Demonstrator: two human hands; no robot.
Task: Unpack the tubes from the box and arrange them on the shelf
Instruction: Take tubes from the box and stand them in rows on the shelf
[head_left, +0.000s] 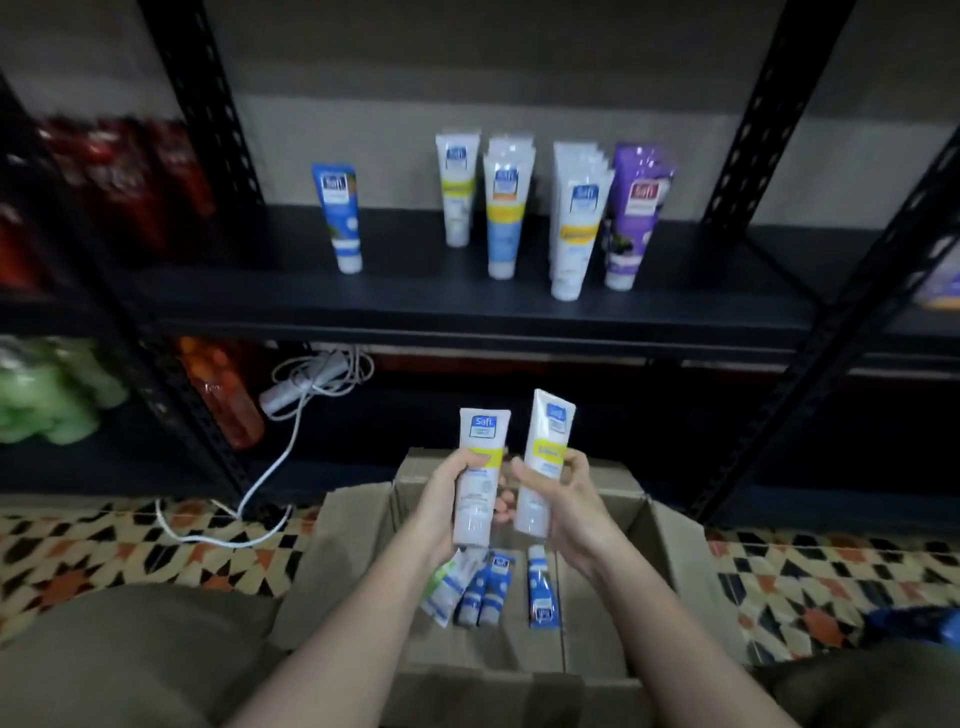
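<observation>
Tubes, in the head view: two lifted above the open box (670, 540), caps down and crimped ends up. Left tube (482, 436) grasped by the left grip (447, 493), fingers curled round the middle of the body. Right tube (548, 436), a little taller, pinched by the right grip (566, 504) between thumb and fingers at about the same height. Both upright, just beside each other.

Lower in the same view, on the bottom of the box: several small blue-and-white tubes (488, 587) lying flat, not yet unpacked. Higher up, on the dark shelf (415, 306): a blue tube (337, 218) standing alone, then white-and-yellow rows (504, 208) and a purple tube (634, 218), all standing on their caps. Some bare shelf between the blue tube and the rows.

Handling, as a judgement only: probably light, with soft plastic walls and a smooth, slightly slippery skin; not fragile, but easy to dent under a hard squeeze. Best held at the middle or lower body, near the stiffer cap end, with moderate pressure. Tall and narrow on a small cap, so likely to tip: better set down straight and let go gently, with care not to knock the standing neighbours.
</observation>
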